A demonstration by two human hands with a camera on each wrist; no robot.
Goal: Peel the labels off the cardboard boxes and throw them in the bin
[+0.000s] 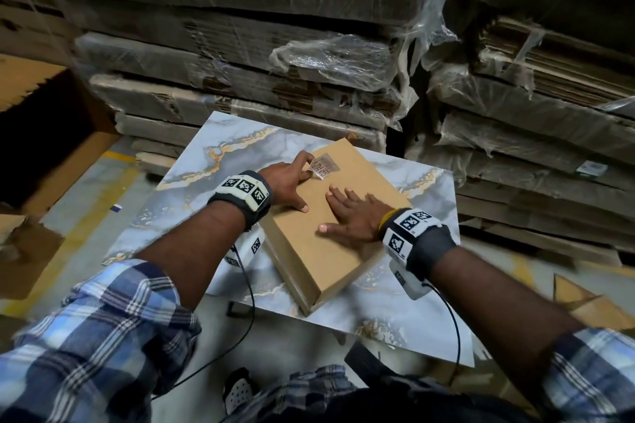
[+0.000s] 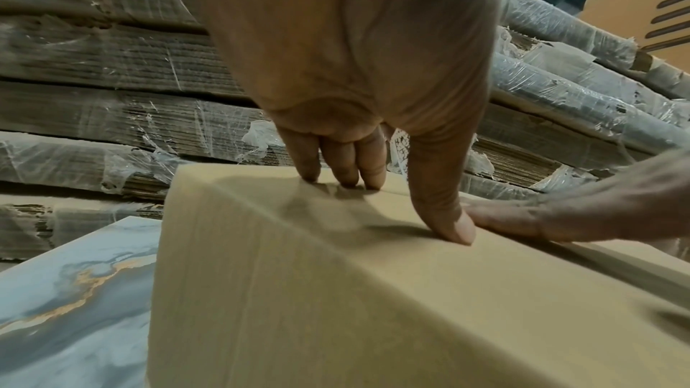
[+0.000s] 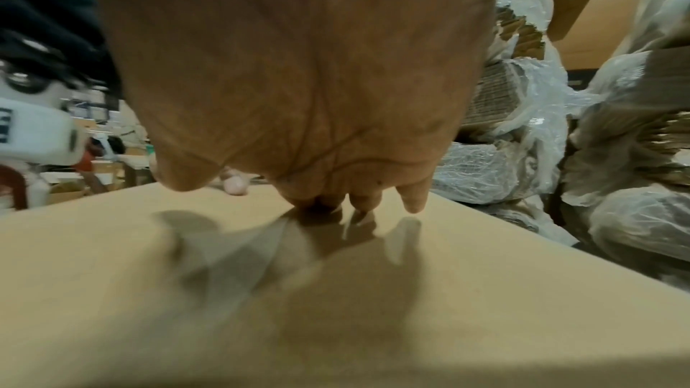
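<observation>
label (image 1: 324, 165): a small printed sticker lay on the top face of the cardboard box (image 1: 330, 233), near the box's far-left corner; its near-left edge looked lifted off the cardboard, though the blur left that uncertain.
box: it lay flat on the marbled bench (image 1: 192, 161), turned at an angle, its long axis running from the near edge of the bench away to the far right.
left hand (image 1: 287, 182): this was the grip nearer the label; its fingertips (image 2: 367, 182) rested on the box right at the label's left edge, thumb pressed to the box top nearer the person. Whether a finger already pinched the label, I could not tell.
right hand (image 1: 355, 216): lay flat on the box top, fingers straight and spread, holding nothing, on the near side of the label and just apart from it.
coming move, as judged: the left fingers would need to catch the label's loose edge and draw it across toward the box's far-right side while the right hand steadied the box.
bin: not in view.
</observation>
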